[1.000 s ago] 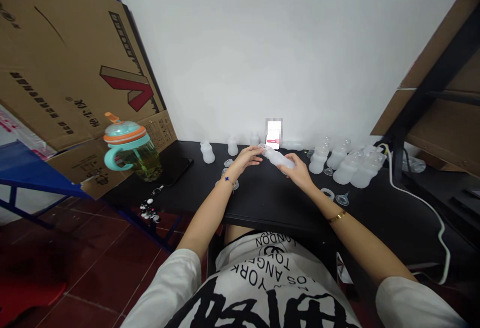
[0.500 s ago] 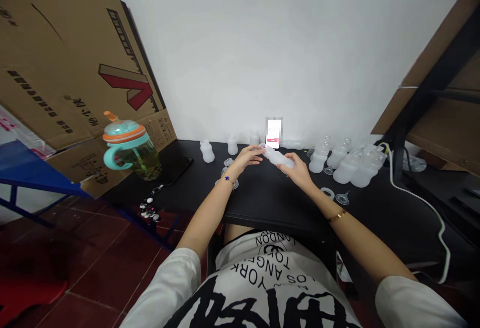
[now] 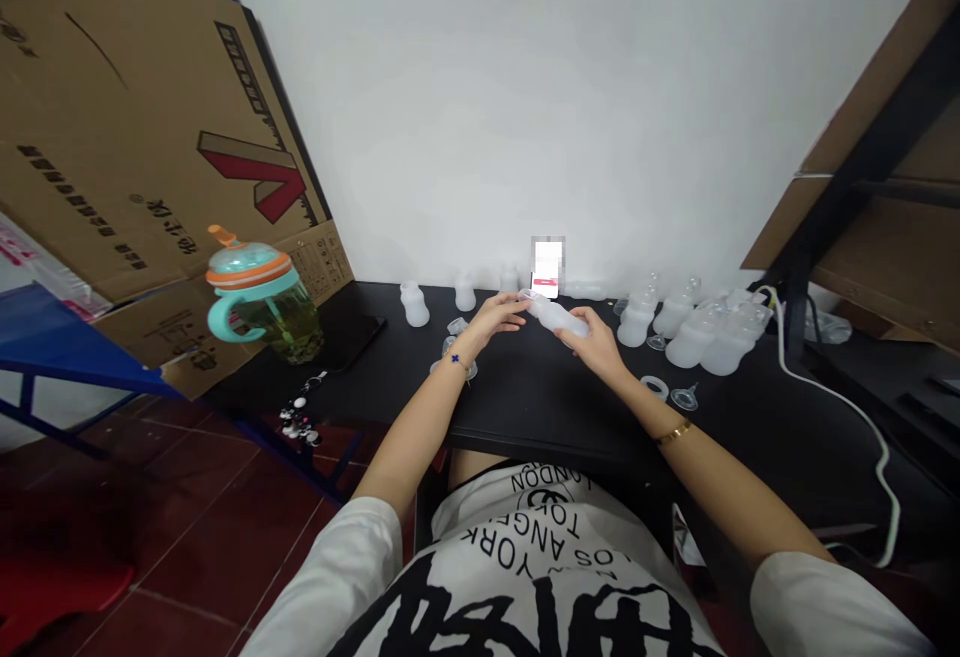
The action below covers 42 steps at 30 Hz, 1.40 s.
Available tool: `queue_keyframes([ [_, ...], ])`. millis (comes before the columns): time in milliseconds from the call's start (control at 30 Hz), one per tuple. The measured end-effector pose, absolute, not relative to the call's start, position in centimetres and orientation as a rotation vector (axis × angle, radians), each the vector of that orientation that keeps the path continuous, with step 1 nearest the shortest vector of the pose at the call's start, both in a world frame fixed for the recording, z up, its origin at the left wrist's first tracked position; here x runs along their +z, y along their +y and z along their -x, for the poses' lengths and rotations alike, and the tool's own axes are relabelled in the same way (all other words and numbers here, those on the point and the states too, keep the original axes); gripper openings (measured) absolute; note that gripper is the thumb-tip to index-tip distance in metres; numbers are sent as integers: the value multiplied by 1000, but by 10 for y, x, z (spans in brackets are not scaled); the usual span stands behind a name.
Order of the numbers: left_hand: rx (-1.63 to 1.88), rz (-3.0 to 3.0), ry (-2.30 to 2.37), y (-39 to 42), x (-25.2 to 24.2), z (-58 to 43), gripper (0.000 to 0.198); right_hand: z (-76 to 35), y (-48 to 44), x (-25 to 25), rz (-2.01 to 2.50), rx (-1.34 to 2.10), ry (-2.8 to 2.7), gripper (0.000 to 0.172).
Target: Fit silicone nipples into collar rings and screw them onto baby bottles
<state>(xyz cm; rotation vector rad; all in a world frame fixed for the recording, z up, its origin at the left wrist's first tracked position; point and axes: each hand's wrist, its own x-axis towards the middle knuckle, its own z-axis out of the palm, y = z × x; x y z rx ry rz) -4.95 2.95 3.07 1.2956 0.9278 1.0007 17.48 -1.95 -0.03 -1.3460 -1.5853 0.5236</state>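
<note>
**Head view.** Item: a frosted translucent plastic baby bottle (image 3: 556, 317), lying sideways in the air above the far middle of the table, held between both hands. The left hand (image 3: 499, 317) has its fingers curled and pinches the bottle's neck end. The right hand (image 3: 600, 342) cups the bottle's body, its fingers wrapped over it.

Surface: a matte black table top (image 3: 525, 407). Far left of the hands: two upright frosted bottle bodies (image 3: 414, 304). Just beside the left wrist: small translucent parts (image 3: 454, 342). Right: a cluster of frosted bottles (image 3: 697, 337), with a translucent collar ring (image 3: 655, 387) and a silicone teat (image 3: 684, 399) nearer the edge. Far centre: an upright phone with a blurred screen (image 3: 547, 267). Left: a tumbler with an orange-and-teal lid and handle (image 3: 262, 307), holding yellow-green liquid, beside a flat black phone (image 3: 352, 337) and a beaded black-and-white keychain (image 3: 298, 422).

Room: a white wall (image 3: 525, 117), a large cardboard sheet (image 3: 135, 137) leaning on a blue metal rack (image 3: 60, 337), dark red floor tiles (image 3: 195, 517), and a white cable (image 3: 832, 397) at right.
</note>
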Motion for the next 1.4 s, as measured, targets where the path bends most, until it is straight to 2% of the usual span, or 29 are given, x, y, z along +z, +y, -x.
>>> queue_keyframes([
  [700, 1017, -1451, 991, 30, 29, 45, 43, -174, -21, 1, 1337, 696, -1602, 45],
  [867, 1078, -1740, 1077, 25, 25, 40, 66, -173, -21, 1, 1356, 720, -1618, 48],
  [933, 1127, -1880, 1096, 22, 24, 40, 69, -173, -20, 0, 1348, 705, -1623, 48],
  [1400, 1130, -2226, 1265, 16, 23, 41, 61, -176, -19, -2, 1320, 606, -1656, 47],
])
